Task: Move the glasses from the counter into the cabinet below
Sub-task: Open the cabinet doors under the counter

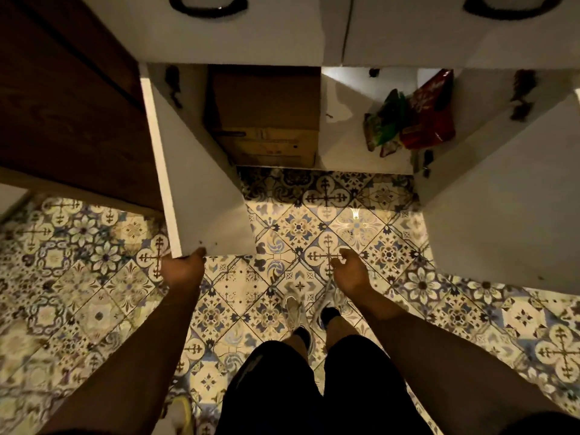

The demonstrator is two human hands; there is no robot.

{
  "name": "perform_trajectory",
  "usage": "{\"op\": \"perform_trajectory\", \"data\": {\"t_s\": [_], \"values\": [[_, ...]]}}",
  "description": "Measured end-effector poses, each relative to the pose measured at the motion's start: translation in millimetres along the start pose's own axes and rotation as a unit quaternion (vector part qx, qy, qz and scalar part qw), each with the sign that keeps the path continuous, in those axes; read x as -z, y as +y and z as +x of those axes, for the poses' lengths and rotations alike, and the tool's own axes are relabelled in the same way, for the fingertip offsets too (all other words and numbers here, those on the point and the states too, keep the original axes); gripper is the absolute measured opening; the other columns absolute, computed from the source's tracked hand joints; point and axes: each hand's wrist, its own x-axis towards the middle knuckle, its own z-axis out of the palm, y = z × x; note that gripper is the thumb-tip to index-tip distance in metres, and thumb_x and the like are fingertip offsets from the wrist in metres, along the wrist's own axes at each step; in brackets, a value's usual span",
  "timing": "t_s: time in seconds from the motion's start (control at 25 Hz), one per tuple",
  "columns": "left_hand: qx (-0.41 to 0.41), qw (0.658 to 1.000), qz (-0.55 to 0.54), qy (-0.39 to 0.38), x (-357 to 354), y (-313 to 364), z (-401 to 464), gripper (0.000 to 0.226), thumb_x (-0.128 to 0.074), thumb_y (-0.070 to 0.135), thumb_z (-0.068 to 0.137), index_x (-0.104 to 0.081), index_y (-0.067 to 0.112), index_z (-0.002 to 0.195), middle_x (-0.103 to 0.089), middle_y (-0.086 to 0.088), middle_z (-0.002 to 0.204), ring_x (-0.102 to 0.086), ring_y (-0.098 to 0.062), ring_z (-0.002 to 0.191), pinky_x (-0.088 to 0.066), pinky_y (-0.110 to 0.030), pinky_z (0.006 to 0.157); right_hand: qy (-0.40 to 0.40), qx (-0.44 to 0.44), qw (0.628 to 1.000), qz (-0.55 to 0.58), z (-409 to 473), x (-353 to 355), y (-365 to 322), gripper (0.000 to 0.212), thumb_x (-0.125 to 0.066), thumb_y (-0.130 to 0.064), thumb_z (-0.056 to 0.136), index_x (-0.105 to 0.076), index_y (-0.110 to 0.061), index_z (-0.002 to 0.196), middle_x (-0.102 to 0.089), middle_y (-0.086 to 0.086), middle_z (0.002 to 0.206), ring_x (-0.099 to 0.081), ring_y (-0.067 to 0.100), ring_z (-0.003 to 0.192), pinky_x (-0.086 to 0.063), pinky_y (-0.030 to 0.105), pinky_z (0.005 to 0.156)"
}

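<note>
While the left hand (185, 268) pinches the left door's (201, 196) outer corner and the right hand (351, 271) hangs loosely spread, empty, the box (266, 120) and packets (411, 120) may crowd incoming glasses.

Box (266, 120) left in the cabinet (345, 146); packets (414, 120) right.

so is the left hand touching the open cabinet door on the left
Touching. The head view shows the left hand with its fingers curled against the bottom corner of the left cabinet door, with no gap between them.
</note>
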Motion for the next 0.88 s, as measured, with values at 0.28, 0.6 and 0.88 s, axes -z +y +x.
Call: {"op": "perform_trajectory", "data": {"t_s": [0.28, 0.6, 0.88], "values": [[-0.028, 0.999, 0.044, -0.003, 33, -6, 28, 0.055, -0.086, 0.021, 0.077, -0.063, -0.01, 0.117, -0.07, -0.026, 0.115, -0.07, -0.039, 0.104, -0.055, -0.043, 0.092, -0.083, 0.126, 0.982, -0.117, -13, -71, -55, 0.049, -0.055, -0.022, 0.102, -0.047, -0.003, 0.146, -0.047, 0.015, 0.151, -0.047, 0.031, 0.137, -0.036, 0.035, 0.114], [-0.044, 0.999, 0.023, -0.019, 49, -7, 45, 0.054, -0.084, 0.016, 0.079, -0.063, -0.01, 0.121, -0.069, -0.026, 0.119, -0.069, -0.038, 0.107, -0.05, -0.034, 0.089, -0.117, 0.186, 0.956, -0.197, -19, -101, -80, 0.048, -0.05, -0.028, 0.104, -0.046, -0.005, 0.145, -0.046, 0.015, 0.15, -0.042, 0.029, 0.14, -0.033, 0.029, 0.111], [-0.046, 0.998, 0.025, -0.025, 63, -8, 57, 0.057, -0.084, 0.016, 0.079, -0.059, -0.01, 0.123, -0.068, -0.026, 0.12, -0.068, -0.04, 0.106, -0.051, -0.037, 0.089, -0.115, 0.197, 0.951, -0.207, -17, -109, -91, 0.046, -0.048, -0.027, 0.105, -0.048, -0.004, 0.144, -0.047, 0.016, 0.15, -0.042, 0.029, 0.141, -0.033, 0.03, 0.113]]}}
